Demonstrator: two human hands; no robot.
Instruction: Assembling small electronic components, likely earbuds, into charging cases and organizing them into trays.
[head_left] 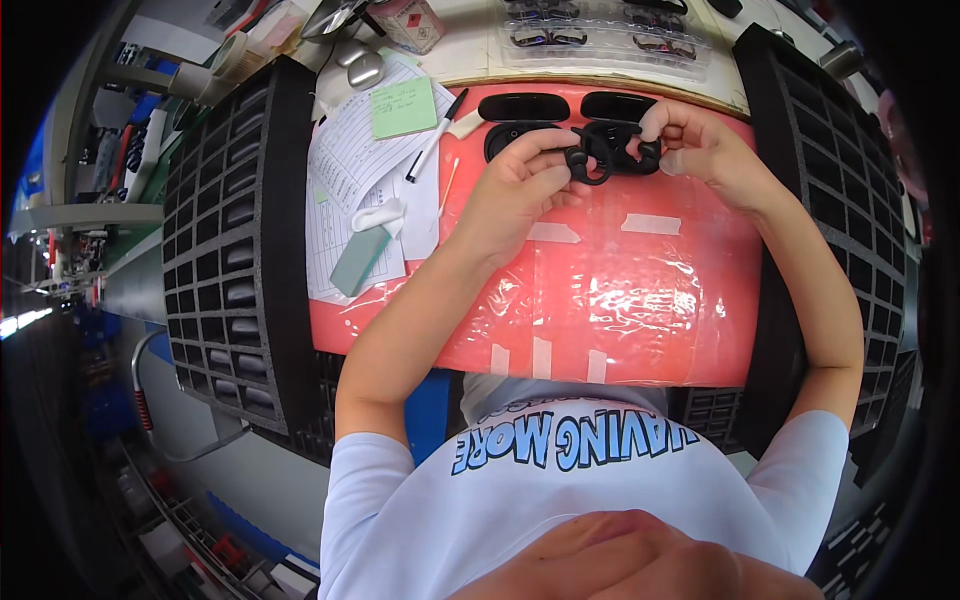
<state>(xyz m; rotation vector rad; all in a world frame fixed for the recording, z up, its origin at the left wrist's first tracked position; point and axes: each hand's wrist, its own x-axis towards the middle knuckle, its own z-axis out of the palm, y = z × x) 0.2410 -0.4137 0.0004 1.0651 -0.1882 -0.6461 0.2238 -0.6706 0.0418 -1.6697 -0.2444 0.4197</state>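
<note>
My left hand [522,185] pinches a black ear-hook earphone [597,178] between thumb and fingers. Across from it, my right hand [700,150] grips a second black earphone [650,158]. Both are held close together over the far part of the red mat [640,270]. Behind the hands stand two black earphone cases with raised lids: the left case [523,107] is partly covered by my left fingers, and the right case [615,105] lies just beyond the two earphones. What sits inside the right case is mostly hidden.
Black foam trays with many compartments flank the mat, one at left [222,240] and one at right [850,200]. Papers [350,150], a green note pad [404,106], a pen [437,135], a cotton swab [449,188] and a grey-green block [360,262] lie left. A clear plastic tray [600,55] stands behind.
</note>
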